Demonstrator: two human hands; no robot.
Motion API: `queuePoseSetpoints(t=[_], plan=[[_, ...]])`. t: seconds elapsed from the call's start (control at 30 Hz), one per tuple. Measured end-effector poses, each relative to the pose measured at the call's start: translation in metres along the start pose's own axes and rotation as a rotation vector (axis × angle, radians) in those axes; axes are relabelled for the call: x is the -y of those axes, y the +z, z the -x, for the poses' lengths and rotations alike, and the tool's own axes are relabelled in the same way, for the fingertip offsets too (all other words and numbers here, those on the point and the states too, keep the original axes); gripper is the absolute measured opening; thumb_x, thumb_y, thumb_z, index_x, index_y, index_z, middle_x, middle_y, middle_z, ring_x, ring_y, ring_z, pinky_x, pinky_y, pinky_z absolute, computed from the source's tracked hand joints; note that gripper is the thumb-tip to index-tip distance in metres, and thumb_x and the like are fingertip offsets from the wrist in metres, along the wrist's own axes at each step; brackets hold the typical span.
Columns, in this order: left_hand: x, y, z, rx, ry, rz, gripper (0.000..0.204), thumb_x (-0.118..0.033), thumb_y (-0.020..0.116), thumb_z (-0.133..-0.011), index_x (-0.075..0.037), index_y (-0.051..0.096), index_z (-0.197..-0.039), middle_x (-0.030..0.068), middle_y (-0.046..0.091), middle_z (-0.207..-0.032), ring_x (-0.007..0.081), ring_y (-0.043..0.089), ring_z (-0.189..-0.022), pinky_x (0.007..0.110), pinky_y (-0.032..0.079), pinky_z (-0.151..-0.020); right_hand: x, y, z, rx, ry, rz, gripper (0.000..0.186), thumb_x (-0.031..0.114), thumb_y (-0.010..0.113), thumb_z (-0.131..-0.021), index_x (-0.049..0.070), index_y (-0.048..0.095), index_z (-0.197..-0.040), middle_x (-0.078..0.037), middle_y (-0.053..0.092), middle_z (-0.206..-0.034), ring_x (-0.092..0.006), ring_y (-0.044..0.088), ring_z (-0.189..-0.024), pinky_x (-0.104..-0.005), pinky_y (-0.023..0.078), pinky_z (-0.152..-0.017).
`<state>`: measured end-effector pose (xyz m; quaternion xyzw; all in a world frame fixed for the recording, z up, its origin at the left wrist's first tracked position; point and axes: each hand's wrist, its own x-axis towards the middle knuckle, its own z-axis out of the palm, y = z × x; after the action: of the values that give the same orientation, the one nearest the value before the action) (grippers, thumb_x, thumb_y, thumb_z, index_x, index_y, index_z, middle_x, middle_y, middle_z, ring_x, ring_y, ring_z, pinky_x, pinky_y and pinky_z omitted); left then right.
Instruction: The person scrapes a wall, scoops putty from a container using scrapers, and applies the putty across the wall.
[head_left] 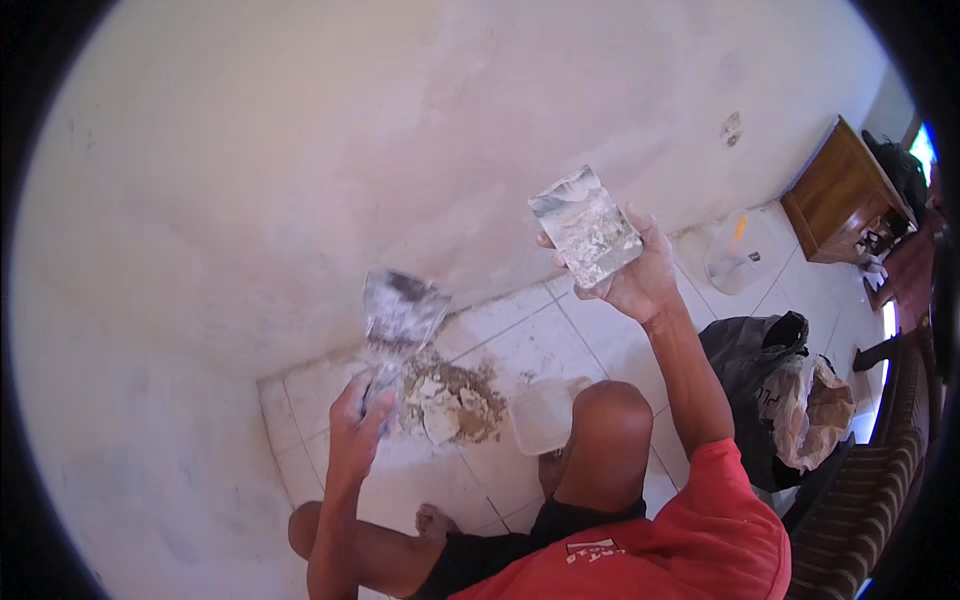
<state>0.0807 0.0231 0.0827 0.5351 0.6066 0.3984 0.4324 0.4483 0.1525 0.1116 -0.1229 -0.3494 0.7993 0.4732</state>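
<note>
My left hand (355,420) is closed round the handle of a putty knife (403,312), its wide blade pointing up and smeared with whitish and dark plaster. Raised higher and to the right, my right hand (643,272) grips a flat rectangular plate (585,226) by its edges. Wet, grey-white plaster covers part of the plate's face. The two tools are apart, both held in front of the wall (300,190), which has patchy whitish smears. Below the putty knife, a heap of pale powder and brown sand (450,402) lies on the tiled floor (540,345).
Beside the heap stands a white tub (543,412), close to my bent knee. A translucent bucket (735,265) with something orange is farther right, near a wooden cabinet (845,195). A black bag (742,365), a pale sack (812,410) and a striped seat (860,500) line the right side.
</note>
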Motion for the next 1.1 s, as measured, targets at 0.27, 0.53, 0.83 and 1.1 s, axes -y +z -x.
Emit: queuePoseSetpoints(t=[0.27,0.53,0.83,1.1], plan=[[0.003,0.047,0.027,0.065,-0.073,0.487,0.039,-0.026,0.063,-0.094,0.0,0.058,-0.122,-0.0003,0.056,-0.079,0.0049,0.048,-0.059,0.02,0.037,-0.049,-0.053,-0.007,0.036,-0.151,0.162,-0.209,0.067,0.031,0.054,-0.093,-0.004,0.032,-0.146,-0.03,0.049,-0.137,-0.043,0.057,-0.12,-0.0681,0.056,-0.074],[0.075,0.084,0.01,-0.062,-0.081,0.169,0.034,-0.022,0.072,-0.087,0.002,0.058,-0.106,0.006,0.061,-0.082,0.0133,0.055,-0.067,0.029,0.047,-0.061,-0.103,-0.069,0.097,-0.49,0.337,0.835,0.048,0.016,0.061,-0.087,-0.004,0.051,-0.13,-0.018,0.064,-0.114,-0.0274,0.068,-0.092,-0.0366,0.063,-0.059],[0.216,0.184,-0.053,0.119,0.002,-0.082,0.042,-0.024,0.074,-0.08,0.004,0.057,-0.106,0.0206,0.066,-0.096,0.0277,0.064,-0.088,0.039,0.048,-0.081,-0.168,-0.134,0.157,-0.492,0.384,1.517,0.035,0.022,0.066,-0.082,0.0,0.061,-0.109,-0.017,0.066,-0.087,-0.0244,0.064,-0.08,-0.0364,0.05,-0.07],[0.254,0.203,-0.045,0.161,-0.013,0.119,0.047,-0.024,0.074,-0.081,0.004,0.058,-0.115,0.018,0.066,-0.106,0.0264,0.063,-0.097,0.037,0.047,-0.09,-0.221,-0.141,0.188,-0.518,0.351,1.828,0.037,0.024,0.063,-0.091,0.0,0.059,-0.12,-0.015,0.069,-0.086,-0.02,0.063,-0.077,-0.0378,0.05,-0.074]])
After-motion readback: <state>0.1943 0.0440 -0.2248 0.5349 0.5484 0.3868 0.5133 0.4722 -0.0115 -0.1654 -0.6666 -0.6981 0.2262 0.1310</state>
